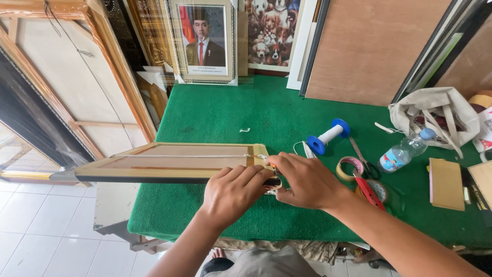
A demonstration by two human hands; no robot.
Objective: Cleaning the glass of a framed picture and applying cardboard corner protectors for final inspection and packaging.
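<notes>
Green felt covers the table (220,118), where a wooden frame (169,163) lies face down, jutting past the left edge. The left hand (233,192) clamps its near corner, and the right hand (305,180) pinches something small there; fastening the hanging string (179,156) seems underway, calling for steady pressure. Framed pictures lean behind.

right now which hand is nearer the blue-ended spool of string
Right. The right hand rests on the picture frame's corner just below the spool; the left hand grips the frame's edge farther left, beyond it.
</notes>
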